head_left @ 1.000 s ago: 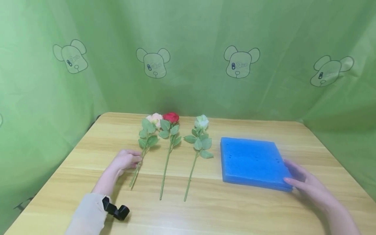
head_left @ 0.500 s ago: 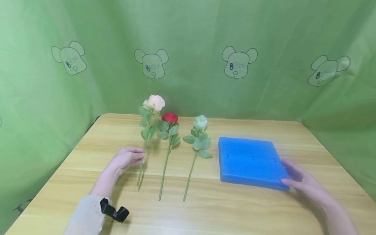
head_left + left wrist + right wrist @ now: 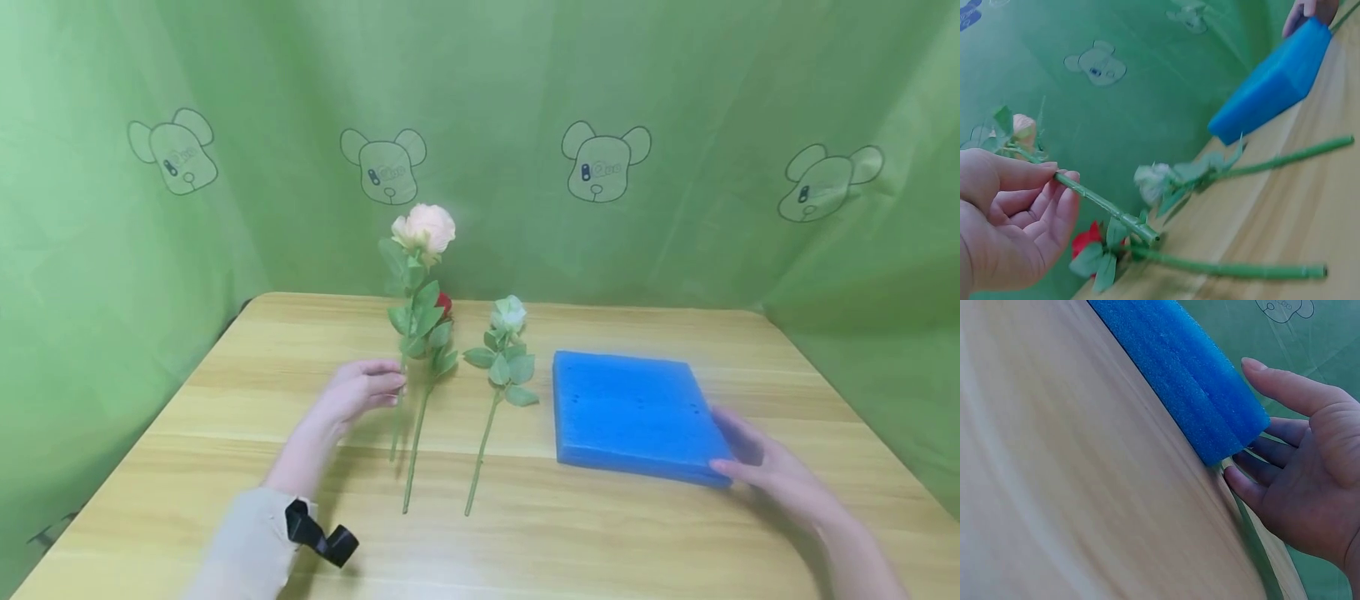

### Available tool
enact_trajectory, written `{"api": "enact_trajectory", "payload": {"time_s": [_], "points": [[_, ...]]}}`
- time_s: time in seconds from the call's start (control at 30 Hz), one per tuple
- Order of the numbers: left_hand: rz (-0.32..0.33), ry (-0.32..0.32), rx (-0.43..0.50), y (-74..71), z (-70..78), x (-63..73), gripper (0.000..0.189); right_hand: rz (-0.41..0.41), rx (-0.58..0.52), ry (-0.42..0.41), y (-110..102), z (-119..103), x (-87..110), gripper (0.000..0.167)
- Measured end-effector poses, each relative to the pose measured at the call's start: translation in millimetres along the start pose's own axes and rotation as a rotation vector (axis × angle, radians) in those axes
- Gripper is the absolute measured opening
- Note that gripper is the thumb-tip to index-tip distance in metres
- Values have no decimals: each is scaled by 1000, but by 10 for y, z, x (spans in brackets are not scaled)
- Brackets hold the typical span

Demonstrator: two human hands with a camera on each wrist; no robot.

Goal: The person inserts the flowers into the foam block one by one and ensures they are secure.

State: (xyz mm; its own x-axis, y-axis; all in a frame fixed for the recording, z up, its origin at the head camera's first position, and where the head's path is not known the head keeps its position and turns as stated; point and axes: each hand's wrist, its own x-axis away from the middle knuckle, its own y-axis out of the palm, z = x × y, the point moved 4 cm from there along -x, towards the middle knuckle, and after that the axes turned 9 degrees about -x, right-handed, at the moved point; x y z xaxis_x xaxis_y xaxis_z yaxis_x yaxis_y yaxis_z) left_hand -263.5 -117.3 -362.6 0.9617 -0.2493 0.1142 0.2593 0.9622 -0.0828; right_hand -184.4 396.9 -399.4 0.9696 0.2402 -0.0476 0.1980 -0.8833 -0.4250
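Note:
My left hand (image 3: 358, 395) pinches the green stem of a pale pink artificial rose (image 3: 427, 229) between thumb and fingertips. The bloom stands raised and tilted up, and the stem's cut end (image 3: 1147, 232) points down over the table in the left wrist view. Behind its leaves lies a red rose (image 3: 444, 307), its bloom partly hidden in the head view. A whitish-green rose (image 3: 510, 315) lies to the right of it. At the right edge of a blue foam block (image 3: 630, 417) is my right hand (image 3: 1316, 456), fingers loosely extended beside the corner, thumb apart from them.
Several small dark holes (image 3: 641, 404) show in the foam's top face. Everything lies on a wooden table (image 3: 525, 550). A green curtain (image 3: 495, 75) with printed bear heads hangs behind it and along both sides. A black strap mount (image 3: 322, 537) sits on the left sleeve.
The left hand has lifted the pink rose's bloom off the table and carried the rose to the right, over the red one. The right hand has stayed beside the foam.

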Motion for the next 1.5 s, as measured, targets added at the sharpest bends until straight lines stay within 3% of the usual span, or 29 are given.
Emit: {"api": "enact_trajectory", "payload": {"time_s": [0.27, 0.7, 0.97, 1.5], "points": [[-21, 84, 51, 347, 235, -138, 33, -2, 14, 4, -5, 21, 2, 73], [-79, 171, -7, 857, 482, -297, 34, 12, 28, -13, 9, 31, 11, 74], [-77, 224, -11, 1216, 604, -381, 32, 5, 19, -3, 8, 13, 19, 75], [-62, 293, -86, 2042, 1048, -497, 29, -7, -20, -17, 24, 3, 24, 75]]}}
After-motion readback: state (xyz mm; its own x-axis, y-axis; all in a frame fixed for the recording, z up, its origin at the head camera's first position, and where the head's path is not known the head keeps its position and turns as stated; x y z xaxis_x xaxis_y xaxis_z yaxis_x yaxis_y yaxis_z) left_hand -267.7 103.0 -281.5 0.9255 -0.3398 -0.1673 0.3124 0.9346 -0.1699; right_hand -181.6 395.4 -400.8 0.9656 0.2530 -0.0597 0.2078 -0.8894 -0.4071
